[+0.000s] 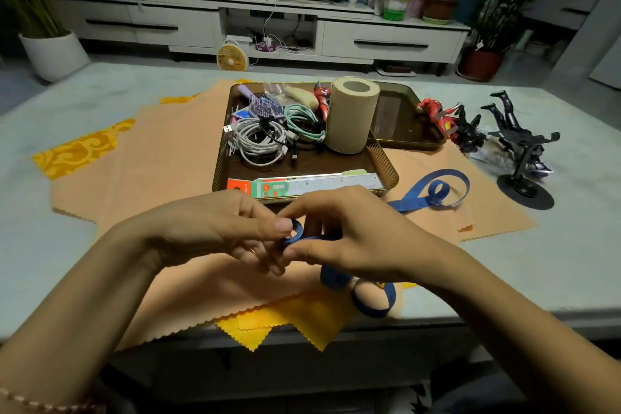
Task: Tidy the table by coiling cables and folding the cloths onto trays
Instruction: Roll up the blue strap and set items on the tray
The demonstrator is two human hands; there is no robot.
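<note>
Both hands meet over the table's near middle, working a blue tape measure (433, 190). My left hand (218, 232) pinches a small rolled coil of it between thumb and fingers. My right hand (339, 235) grips the tape beside that coil. Loose loops of the tape trail to the right and hang below my right hand. An orange cloth (174, 158) and a yellow cloth (279, 323) lie flat under the hands. The near tray (389, 171) holds a white coiled cable (258, 141) and a green coiled cable (302, 121).
The near tray also carries a paper roll (353, 114), a hairbrush (262, 104) and a ruler (322, 183). A second tray (410, 118) sits behind it. Toy figures (447, 121) and a black stand (524, 185) occupy the right side. The table's front edge lies just below the hands.
</note>
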